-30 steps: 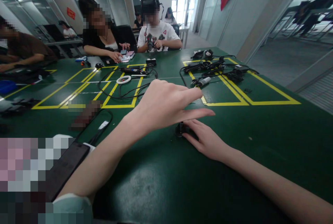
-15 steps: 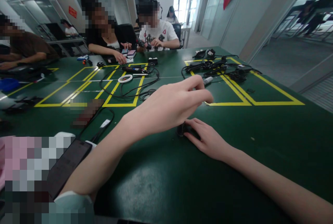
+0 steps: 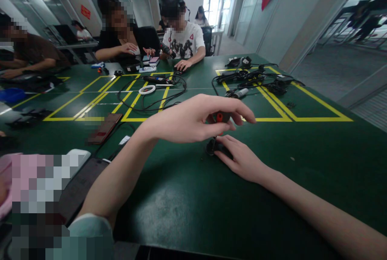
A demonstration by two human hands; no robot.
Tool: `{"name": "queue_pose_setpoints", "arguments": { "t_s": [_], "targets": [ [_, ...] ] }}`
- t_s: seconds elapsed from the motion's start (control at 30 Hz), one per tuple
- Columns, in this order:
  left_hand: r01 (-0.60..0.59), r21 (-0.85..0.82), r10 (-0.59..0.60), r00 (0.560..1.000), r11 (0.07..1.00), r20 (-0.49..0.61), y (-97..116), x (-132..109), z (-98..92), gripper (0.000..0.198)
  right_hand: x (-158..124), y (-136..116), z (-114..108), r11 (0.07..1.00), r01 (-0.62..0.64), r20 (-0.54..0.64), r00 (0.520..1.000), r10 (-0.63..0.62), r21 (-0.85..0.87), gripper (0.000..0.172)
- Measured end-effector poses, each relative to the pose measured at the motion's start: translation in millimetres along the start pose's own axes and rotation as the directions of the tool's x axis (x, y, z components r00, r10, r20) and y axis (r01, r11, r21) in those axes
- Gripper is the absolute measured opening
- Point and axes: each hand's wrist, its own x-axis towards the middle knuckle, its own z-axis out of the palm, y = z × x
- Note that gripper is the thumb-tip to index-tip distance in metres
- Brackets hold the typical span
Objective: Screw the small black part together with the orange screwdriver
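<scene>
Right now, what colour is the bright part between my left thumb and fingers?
The bright part is red (head view).

You wear a pale grey-green sleeve (image 3: 90, 224) at the lower left of the frame, its edge softly rounded and its lower part blurred into blocks. Past it, your left forearm (image 3: 123, 171) and hand (image 3: 184, 121) are bare; your slim right forearm (image 3: 308, 199) is bare to the frame's right edge.

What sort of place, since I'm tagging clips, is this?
Probably a shared workroom: a glossy green table with straight yellow lines, tangled black cables on it, people in dark or white tops seated beyond.
</scene>
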Motion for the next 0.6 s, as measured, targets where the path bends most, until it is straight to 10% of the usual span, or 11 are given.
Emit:
{"name": "queue_pose_setpoints", "arguments": {
  "t_s": [0.27, 0.43, 0.6],
  "targets": [
    [0.056, 0.221, 0.010, 0.958, 0.974, -0.287, -19.8, 11.6, 16.3, 0.028, 1.6, -3.0, -3.8, 1.000, -0.024, 0.010, 1.000, 0.024, 0.010, 0.023],
    [0.038, -0.238, -0.122, 0.929, 0.970, -0.349, -39.1, 23.0, 36.5, 0.035, 2.4, -3.9, -4.3, 1.000, -0.021, 0.012, 1.000, 0.021, 0.000, 0.026],
    [0.001, -0.684, -0.161, 0.972, 0.730, -0.171, -48.3, 25.5, 46.3, 0.035, 0.6, -3.1, -3.2, 0.998, -0.014, -0.012, 1.000, 0.015, 0.060, 0.031]
  ]
}}
